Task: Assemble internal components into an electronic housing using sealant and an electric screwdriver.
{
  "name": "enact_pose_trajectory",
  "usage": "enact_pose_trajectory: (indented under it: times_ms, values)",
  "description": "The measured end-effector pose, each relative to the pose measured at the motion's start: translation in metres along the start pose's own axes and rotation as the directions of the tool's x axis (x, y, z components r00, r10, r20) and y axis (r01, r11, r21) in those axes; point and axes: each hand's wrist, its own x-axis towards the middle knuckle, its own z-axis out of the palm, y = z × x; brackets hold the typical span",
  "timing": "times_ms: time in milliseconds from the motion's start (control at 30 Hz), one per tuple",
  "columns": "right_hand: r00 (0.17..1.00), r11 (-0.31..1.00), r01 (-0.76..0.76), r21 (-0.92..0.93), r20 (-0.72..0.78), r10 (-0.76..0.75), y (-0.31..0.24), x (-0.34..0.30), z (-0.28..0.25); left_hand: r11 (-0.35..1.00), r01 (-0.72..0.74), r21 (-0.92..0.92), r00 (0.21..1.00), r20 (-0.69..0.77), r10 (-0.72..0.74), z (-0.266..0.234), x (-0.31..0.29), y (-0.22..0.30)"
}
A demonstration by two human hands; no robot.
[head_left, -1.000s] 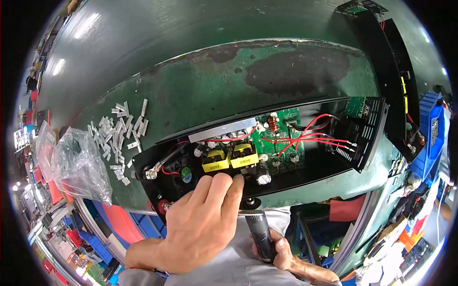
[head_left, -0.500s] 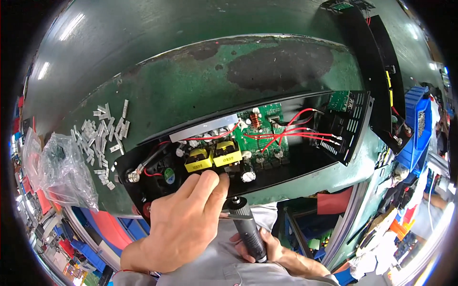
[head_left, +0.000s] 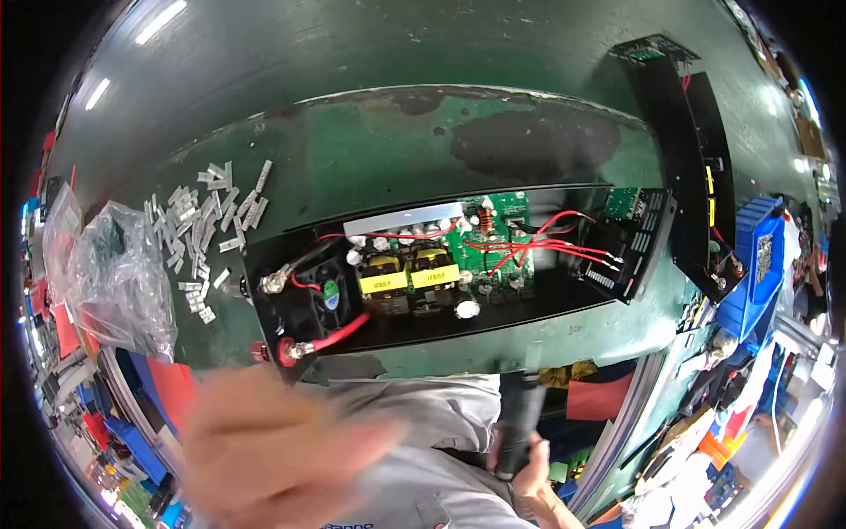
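My right hand point(head_left: 534, 472) is wrapped round a black electric screwdriver point(head_left: 520, 425), upright in front of the bench edge. Motion smears my left hand point(head_left: 278, 445), which is apart from the bench at the lower left; its fingers do not show clearly. Before me a long open black metal case point(head_left: 564, 298) lies on the bench. It holds a green circuit board point(head_left: 502, 207), two yellow transformers point(head_left: 383, 282), a black fan point(head_left: 330, 298) and thin red wires point(head_left: 551, 244). A thick red cable point(head_left: 342, 332) joins a terminal at the case's near left corner.
Many small pale strip-like parts point(head_left: 207, 220) lie scattered left of the case, beside a clear plastic bag point(head_left: 128, 273). Another black case point(head_left: 687, 159) stands at the right, next to a blue bin point(head_left: 749, 286) with small metal parts. A red sheet point(head_left: 604, 398) is below the bench edge.
My left hand has drawn back from the case toward me, uncovering the thick red cable. My right hand has moved the screwdriver to the right. The view has shifted slightly.
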Motion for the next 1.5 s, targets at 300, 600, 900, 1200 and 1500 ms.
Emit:
enact_pose_trajectory:
  times_ms: [300, 600, 900, 1200, 1500]
  values:
    - [0.632, 0.813, -0.071, -0.577, -0.657, -0.412, -0.099, 0.025, -0.046, 0.903, 0.399, -0.16, 0.496, -0.79, -0.359, 0.03, -0.09, -0.083]
    - [0.26, 0.248, 0.064, -0.967, -0.223, -0.94, -0.131, 0.103, -0.044, 0.759, 0.64, 0.121, 0.509, -0.806, -0.301, 0.06, -0.136, -0.113]
    - [0.245, 0.305, 0.048, -0.951, -0.285, -0.927, -0.099, 0.134, -0.037, 0.745, 0.616, 0.257, 0.635, -0.722, -0.276, 0.061, -0.135, -0.108]
    - [0.21, 0.351, 0.079, -0.933, -0.328, -0.921, -0.098, 0.136, -0.033, 0.728, 0.631, 0.268, 0.617, -0.742, -0.261, 0.064, -0.137, -0.114]
    - [0.207, 0.207, -0.011, -0.978, -0.205, -0.957, -0.09, 0.128, -0.061, 0.717, 0.579, 0.388, 0.72, -0.657, -0.225, 0.053, -0.126, -0.114]
